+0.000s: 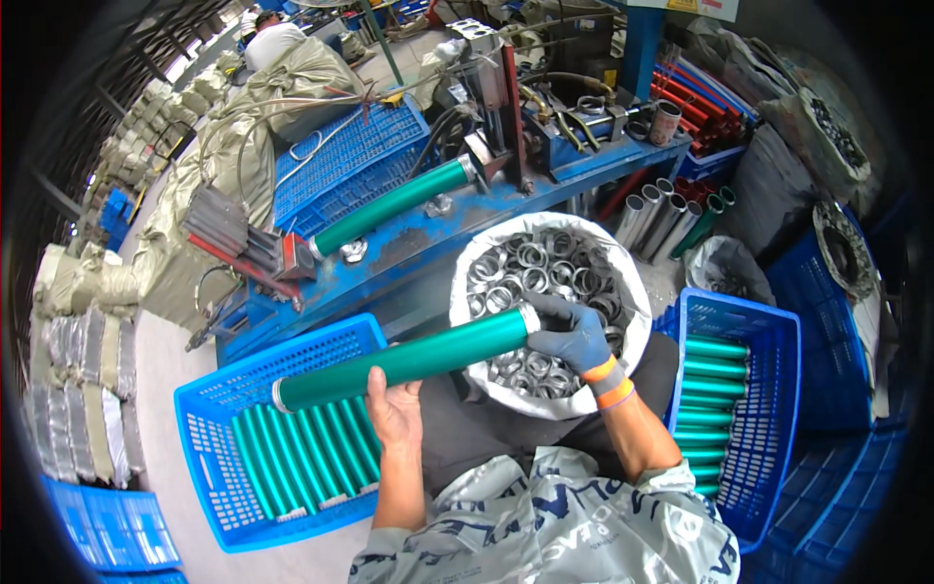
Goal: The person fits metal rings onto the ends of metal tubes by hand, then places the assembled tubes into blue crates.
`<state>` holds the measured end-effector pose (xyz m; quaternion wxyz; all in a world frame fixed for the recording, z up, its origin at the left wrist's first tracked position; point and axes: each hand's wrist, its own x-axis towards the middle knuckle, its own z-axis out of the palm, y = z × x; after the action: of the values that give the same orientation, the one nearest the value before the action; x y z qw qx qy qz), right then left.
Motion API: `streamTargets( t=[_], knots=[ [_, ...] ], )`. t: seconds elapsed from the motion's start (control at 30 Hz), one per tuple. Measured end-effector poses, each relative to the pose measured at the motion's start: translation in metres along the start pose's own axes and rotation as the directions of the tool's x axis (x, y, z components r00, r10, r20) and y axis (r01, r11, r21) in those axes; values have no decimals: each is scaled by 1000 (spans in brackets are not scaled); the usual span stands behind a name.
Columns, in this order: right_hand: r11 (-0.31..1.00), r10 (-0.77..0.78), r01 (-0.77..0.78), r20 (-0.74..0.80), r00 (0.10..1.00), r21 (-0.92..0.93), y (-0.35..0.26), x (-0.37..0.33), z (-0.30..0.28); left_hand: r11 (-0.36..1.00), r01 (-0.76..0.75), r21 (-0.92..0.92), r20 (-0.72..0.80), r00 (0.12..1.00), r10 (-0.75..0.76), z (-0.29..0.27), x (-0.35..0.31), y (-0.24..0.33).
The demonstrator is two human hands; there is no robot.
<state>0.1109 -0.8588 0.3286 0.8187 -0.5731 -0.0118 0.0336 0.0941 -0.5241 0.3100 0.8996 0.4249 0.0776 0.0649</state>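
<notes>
While the gloved right hand (574, 336) clamps one end of a green tube (428, 357), the bare left hand (394, 409) grips it from below.
It slants from above a blue crate (206, 475) of similar tubes (306, 456) up toward a white sack (634, 292) of metal rings (535, 255); farther out, another tube (394, 206) lies along the blue bench (413, 238).

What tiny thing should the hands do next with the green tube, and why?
Perhaps the gloved right hand should gently press the silver ring: its fingers are at that end, the left hand holds the green tube, and another tube occupies the bench.
</notes>
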Motion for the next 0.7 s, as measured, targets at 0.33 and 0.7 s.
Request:
streamTargets(
  t=[0.33, 0.7],
  knots=[
    [996, 53, -52, 16, 998, -68, 48, 129, -13, 935, 110, -336, -160, 972, -172, -36, 40, 13],
    [-97, -446, 333, 340, 828, -938, 56, 382, 151, 941, -36, -336, -203, 979, -35, -85, 47, 78]
  ],
)
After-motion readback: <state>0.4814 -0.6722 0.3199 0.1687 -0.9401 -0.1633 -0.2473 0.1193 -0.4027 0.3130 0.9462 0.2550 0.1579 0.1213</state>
